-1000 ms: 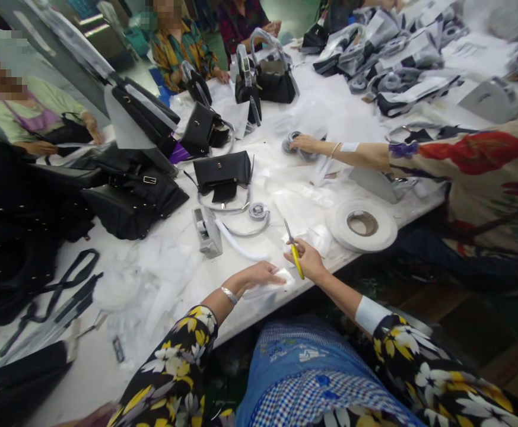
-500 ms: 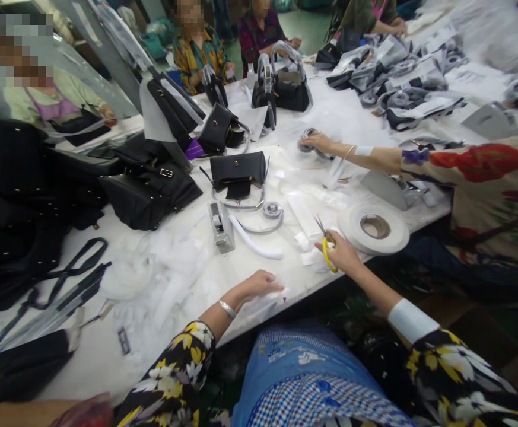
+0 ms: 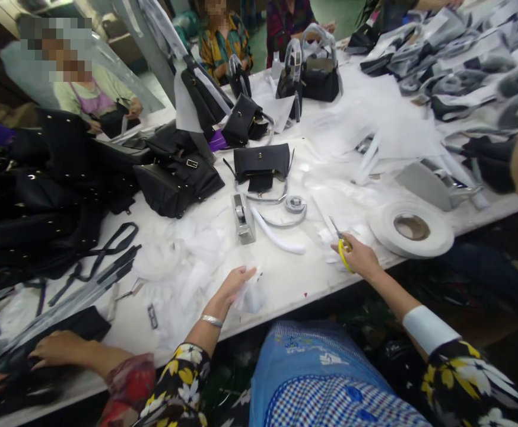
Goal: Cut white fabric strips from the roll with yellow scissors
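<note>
Pinches crumpled translucent plastic film (image 3: 251,298) in left hand (image 3: 232,283), by near edge of white table (image 3: 280,284); clamps right hand (image 3: 360,257) on yellow-handled metal scissors (image 3: 342,248), left of thick white ring-shaped roll (image 3: 388,232). Beyond, shows smooth black flap bag (image 3: 260,159).

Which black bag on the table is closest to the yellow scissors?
The small black bag mid-table, just beyond the narrow grey tape dispenser. It lies nearest the scissors in the right hand; the other black bags are farther away.
</note>
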Tool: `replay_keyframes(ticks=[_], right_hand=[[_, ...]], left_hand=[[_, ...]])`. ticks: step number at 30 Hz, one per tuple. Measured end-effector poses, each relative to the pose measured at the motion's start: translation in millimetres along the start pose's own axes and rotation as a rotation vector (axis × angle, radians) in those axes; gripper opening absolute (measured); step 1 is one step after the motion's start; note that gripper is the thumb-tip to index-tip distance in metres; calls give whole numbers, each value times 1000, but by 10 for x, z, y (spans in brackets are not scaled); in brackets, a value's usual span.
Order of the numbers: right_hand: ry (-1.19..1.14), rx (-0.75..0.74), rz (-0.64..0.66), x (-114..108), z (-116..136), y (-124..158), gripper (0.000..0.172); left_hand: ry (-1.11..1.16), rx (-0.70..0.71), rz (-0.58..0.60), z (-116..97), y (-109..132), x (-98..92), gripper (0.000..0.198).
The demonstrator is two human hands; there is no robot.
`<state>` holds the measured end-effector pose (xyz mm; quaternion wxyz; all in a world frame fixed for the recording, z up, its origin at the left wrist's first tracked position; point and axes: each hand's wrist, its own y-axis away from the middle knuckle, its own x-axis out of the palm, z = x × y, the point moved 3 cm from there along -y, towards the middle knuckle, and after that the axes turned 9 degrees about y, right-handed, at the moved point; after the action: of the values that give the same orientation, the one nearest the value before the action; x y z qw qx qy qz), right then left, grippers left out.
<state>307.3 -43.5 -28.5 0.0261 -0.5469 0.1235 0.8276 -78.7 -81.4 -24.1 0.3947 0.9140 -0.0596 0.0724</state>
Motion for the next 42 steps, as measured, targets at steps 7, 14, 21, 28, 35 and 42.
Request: replay_keyframes(ticks=[7,14,21,28,35,42], right_hand=[[135,-137,101,238,472,130,49],[-45,-132,9,459,616,22,47],[-130,-74,54,484,659,63,54],[-187,-129,160,533,595,291,61],[-220,-127,228,581,497,406,65],[-114,-147,209,545,610,344,62]], left_hand=[[-316,294,-333,119,-411,-299,39],[-523,403,-438,-48,-864,-444,25],[-626,393,-530,-52,-782,-314,34],[-347,381,-486,330,-434,297,27],[-322,307,-639,564,-229,-33,28],[-360,440,-821,336,-297,-706,57]])
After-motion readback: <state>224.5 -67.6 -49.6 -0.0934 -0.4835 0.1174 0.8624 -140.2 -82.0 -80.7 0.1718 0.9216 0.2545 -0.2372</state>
